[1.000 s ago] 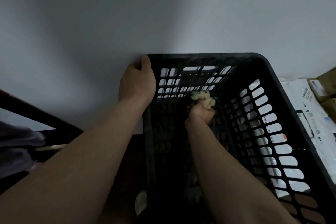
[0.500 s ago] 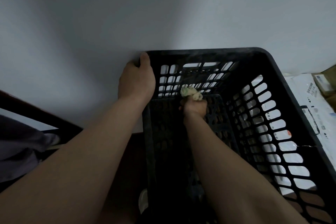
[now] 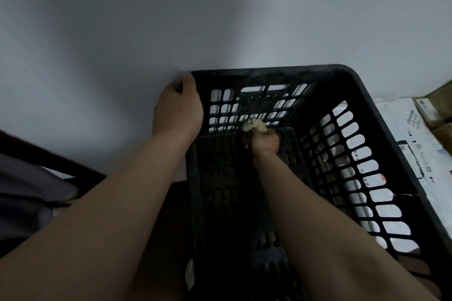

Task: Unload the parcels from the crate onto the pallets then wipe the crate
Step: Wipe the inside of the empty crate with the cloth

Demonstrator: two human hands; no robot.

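1. Against the pale wall (image 3: 171, 19), centre of view: black slotted plastic crate (image 3: 269, 73), seen from above. Its far rim is at the wall; I cannot tell whether they touch.
2. Left hand (image 3: 177, 110): clamped on the crate's far-left rim corner. Fingers wrap over the outer edge, thumb lies up along the corner. The forearm comes in outside the left wall.
3. Right hand (image 3: 265, 142): down inside the crate, fist clenched round a crumpled pale-yellow cloth (image 3: 254, 126). The wad sticks out beyond the knuckles, towards the far wall.
4. Cloth position: foot of the far wall, where it meets the perforated floor, left of centre. It looks pressed against the lowest row of slots, but actual contact is too dark to confirm.
5. Crate interior: the floor is dark and perforated, and the right forearm covers much of it. The right wall's slots glow white from what lies behind them.
6. Parcels: a white mailer bag (image 3: 403, 134) with printed labels lies outside the crate, just beside its right wall, and shows through the slots. Brown cartons (image 3: 437, 93) sit at the far-right edge, beyond the mailer.
7. Left edge: a dark rail (image 3: 49, 161) runs diagonally, with grey fabric (image 3: 24, 190) below it. Both are blurred.
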